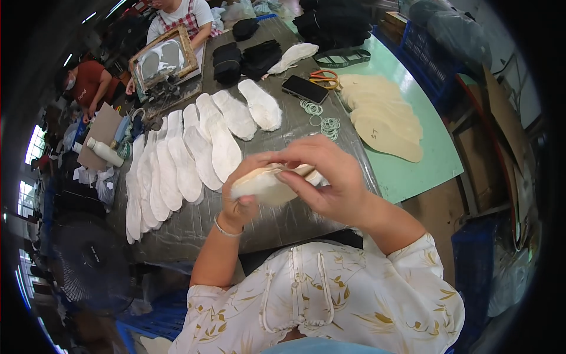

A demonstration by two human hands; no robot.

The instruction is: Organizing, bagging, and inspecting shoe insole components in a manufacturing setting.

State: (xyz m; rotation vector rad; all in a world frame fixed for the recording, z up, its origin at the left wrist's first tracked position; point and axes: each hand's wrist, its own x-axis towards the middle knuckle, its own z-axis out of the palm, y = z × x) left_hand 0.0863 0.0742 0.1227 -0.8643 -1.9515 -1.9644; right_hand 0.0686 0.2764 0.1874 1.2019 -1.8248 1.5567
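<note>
Above the near part of the dark table, my left hand is closed round the left end of a small bundle of cream-white insoles, thumb across its face. My right hand pinches the bundle's upper edge at its other end, thumb and fingers close together. Whether something thin is between those fingers is hidden. Just beyond and to the left, several white fleecy insoles lie overlapping in a long slanting row. Pale green rubber bands lie past my right hand, beside a black phone and orange-handled scissors.
A fanned pile of beige insole shapes lies on the green tabletop at right. Black bundles stand at the far end. A person sits behind a wooden-framed screen. A fan stands at lower left.
</note>
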